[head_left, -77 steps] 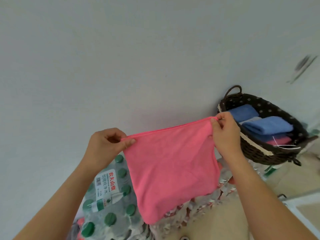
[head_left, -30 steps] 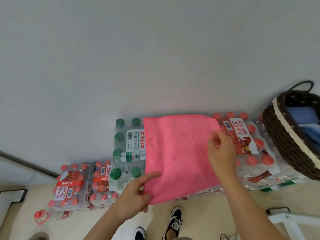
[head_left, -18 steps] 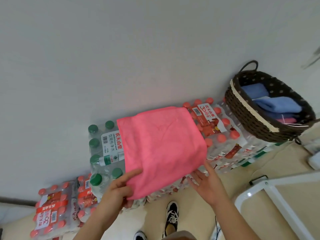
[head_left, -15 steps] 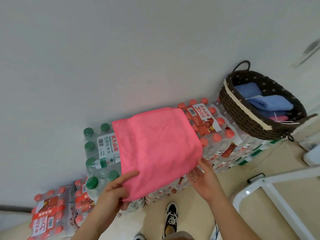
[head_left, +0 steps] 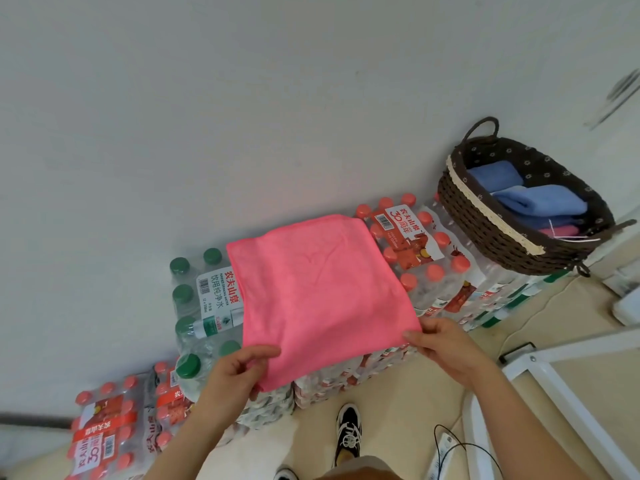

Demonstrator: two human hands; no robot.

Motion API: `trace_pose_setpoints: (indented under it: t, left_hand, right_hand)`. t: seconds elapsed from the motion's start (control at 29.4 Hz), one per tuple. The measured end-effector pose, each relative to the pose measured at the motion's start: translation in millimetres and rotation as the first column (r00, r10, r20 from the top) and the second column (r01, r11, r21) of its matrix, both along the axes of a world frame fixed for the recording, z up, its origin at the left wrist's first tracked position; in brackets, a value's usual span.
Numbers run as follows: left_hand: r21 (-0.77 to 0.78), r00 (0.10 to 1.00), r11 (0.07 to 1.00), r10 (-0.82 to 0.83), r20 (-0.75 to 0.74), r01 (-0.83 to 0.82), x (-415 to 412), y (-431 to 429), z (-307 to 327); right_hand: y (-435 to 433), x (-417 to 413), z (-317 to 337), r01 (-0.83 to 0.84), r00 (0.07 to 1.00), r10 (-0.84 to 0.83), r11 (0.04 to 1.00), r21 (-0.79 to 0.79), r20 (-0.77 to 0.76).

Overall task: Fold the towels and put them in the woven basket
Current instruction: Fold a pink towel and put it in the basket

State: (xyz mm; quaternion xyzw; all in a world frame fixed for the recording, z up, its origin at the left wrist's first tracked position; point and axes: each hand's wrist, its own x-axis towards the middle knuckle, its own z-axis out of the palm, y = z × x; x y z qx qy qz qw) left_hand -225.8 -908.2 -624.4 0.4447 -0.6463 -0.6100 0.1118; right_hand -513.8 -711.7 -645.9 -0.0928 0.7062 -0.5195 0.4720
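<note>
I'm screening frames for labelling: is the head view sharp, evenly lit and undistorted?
Head view: soft, even light, no glare; pink towel, left hand and right hand sharp; wide-angle lens tilts the woven basket; dark mark at upper right is smeared.

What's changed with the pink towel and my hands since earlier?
The pink towel came down from the air and now lies flat on the water bottle packs. The left grip and right grip moved from its top corners to pinch its near corners. The woven basket looks unchanged.
</note>
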Motion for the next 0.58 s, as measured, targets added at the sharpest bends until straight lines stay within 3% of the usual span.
trace_pose_setpoints:
  t: [0.1, 0.2, 0.27, 0.41, 0.58]
  left_hand:
    - [-0.128, 0.996, 0.991, -0.031, 0.088, 0.042, 0, 4, -6]
    - [-0.091, 0.997, 0.994, -0.048, 0.055, 0.053, 0, 12, -5]
    - [0.005, 1.000, 1.000, -0.006, 0.003, 0.006, 3, 15, -4]
    - [0.236, 0.993, 0.971, 0.068, -0.098, -0.043, 15, 21, -7]
    - [0.535, 0.957, 0.844, 0.118, -0.265, 0.044, 25, 20, 2]
  right_hand:
    - [6, -8, 6, 0.118, 0.993, -0.119, 0.993, -0.029, -0.023]
    - [9, -7, 10, 0.240, 0.961, -0.247, 0.968, -0.071, -0.124]
    - [10, -1, 13, 0.322, 0.937, -0.333, 0.940, -0.113, -0.104]
    - [12, 7, 17, 0.485, 0.873, -0.469, 0.864, -0.137, 0.132]
    - [17, 7, 31, 0.433, 0.886, -0.374, 0.880, -0.195, 0.274]
